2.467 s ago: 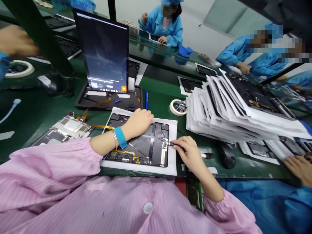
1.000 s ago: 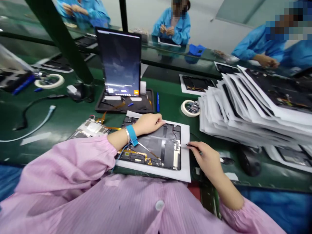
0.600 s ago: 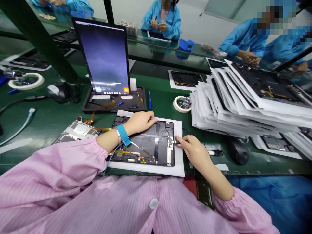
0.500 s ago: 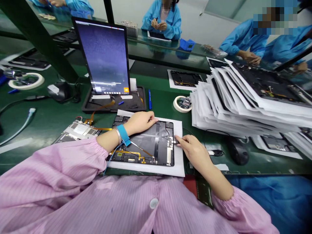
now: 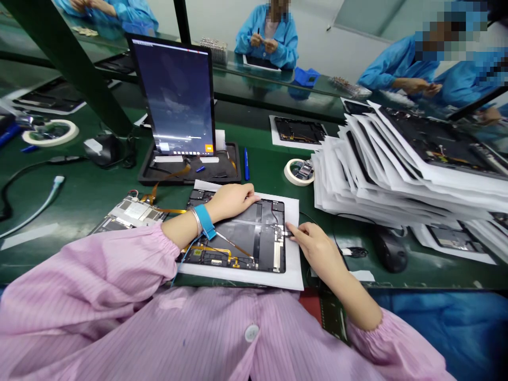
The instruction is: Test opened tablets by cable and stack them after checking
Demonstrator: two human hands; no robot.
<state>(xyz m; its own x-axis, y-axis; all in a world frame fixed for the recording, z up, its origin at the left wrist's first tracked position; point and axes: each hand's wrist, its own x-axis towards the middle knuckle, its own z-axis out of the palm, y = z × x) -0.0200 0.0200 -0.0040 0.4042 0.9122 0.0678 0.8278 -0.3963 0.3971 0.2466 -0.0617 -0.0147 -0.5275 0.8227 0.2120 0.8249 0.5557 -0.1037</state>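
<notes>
An opened tablet housing, with bare boards, orange flex cables and black panels, lies on a white sheet before me. Over its far edge my left hand is curled, thumb against the frame; some of its fingertips are hidden. A blue wrist strap circles that wrist. At the housing's right edge, my right hand pinches a small dark cable plug that meets the edge beside a little circuit board. Orange flex leads from the left side to a loose board assembly.
A lit screen stands in a black tray behind the housing. To the right rise stacked housings between white sheets, near a tape roll and a black mouse. Co-workers in blue sit across the bench.
Both hands keep their places on the housing and plug. The screen's picture has become darker, and the whole view has shifted slightly.
</notes>
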